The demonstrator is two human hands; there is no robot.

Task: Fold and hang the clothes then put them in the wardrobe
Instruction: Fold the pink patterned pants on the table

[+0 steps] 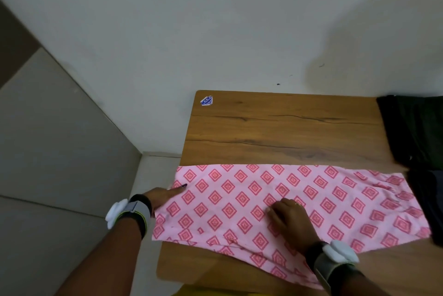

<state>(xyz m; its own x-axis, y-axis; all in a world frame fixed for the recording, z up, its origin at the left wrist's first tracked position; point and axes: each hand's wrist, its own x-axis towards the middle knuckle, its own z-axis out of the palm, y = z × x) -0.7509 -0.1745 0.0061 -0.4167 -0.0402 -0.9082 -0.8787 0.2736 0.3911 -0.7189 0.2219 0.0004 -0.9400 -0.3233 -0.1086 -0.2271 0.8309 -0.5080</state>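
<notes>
A pink garment (311, 195) with a red diamond print lies flat across the near half of the wooden table (275, 128), folded into a long band; its left end hangs slightly past the table's left edge. My left hand (163, 196) is at that left end, thumb on top of the cloth and the other fingers hidden beneath the edge, pinching it. My right hand (287, 216) rests on the middle of the garment with its fingers bent down onto the fabric. Both wrists wear bands with white trackers.
Dark clothes (414, 132) are piled at the table's right edge, with another dark piece (429, 202) below them touching the pink garment's right end. A blue sticker (206, 100) marks the far left corner. A white wall stands behind; tiled floor lies to the left.
</notes>
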